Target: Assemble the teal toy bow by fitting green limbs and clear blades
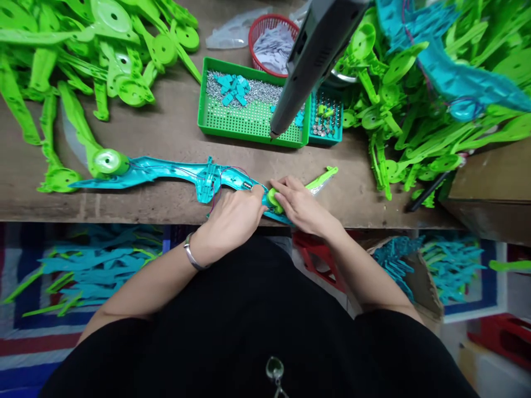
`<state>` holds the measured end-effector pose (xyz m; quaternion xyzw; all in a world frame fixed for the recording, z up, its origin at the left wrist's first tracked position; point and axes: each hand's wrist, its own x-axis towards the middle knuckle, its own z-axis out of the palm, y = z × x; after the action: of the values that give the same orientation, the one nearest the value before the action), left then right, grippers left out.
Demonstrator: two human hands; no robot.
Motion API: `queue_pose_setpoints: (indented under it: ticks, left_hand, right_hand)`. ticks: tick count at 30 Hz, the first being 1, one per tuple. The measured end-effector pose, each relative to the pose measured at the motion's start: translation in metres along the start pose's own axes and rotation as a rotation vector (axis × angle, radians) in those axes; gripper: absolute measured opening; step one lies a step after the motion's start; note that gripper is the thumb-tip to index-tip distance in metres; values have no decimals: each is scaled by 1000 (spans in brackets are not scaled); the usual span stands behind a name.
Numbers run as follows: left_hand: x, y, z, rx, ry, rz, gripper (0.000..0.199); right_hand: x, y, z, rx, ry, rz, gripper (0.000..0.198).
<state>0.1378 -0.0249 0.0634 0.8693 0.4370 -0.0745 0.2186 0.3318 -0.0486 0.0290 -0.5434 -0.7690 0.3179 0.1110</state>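
A blue plastic toy bow half (174, 168) lies along the table's front edge, hollow side up, with thin red and dark wires running through it. My left hand (234, 215) is closed on its right part, with thumb and fingertips near a small metal spring-like piece (248, 186). A green plastic bow limb (321, 178) sits at the right end, its round hub (272, 199) over the blue half. My right hand (301, 204) grips this hub, fingers pressed together. At the left end another green limb (110, 161) sits with its round hub on the blue half.
A grey electric screwdriver (307, 66) hangs over a green basket (249, 135) of screws and small blue pieces. Behind are a red basket (259, 25) and a teal tray (327, 138). Green limbs pile up left (124, 61) and right (390, 110). A cardboard box (489, 177) stands right.
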Motion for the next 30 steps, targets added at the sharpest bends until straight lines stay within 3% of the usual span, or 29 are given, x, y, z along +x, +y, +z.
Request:
queue_pose_setpoints:
  ticks: [8, 13, 16, 19, 22, 30]
  left_hand:
    - [15, 36, -45, 166, -99, 114, 28]
    - [11, 10, -17, 175, -7, 114, 26]
    - [3, -8, 6, 125, 2, 127, 29]
    - [-3, -17, 19, 89, 66, 155, 33]
    - [-5, -20, 24, 62, 107, 181, 35]
    - [-3, -24, 22, 45, -2, 168, 43]
  right_hand:
    - [1, 12, 22, -72, 87, -40, 40]
    - [3, 8, 10, -15, 76, -29, 43]
    - [1, 7, -6, 57, -12, -86, 43]
    - [-2, 10, -20, 69, -101, -142, 58]
    - [-2, 14, -26, 58, -143, -162, 68]
    - [3, 6, -35, 85, -94, -112, 54]
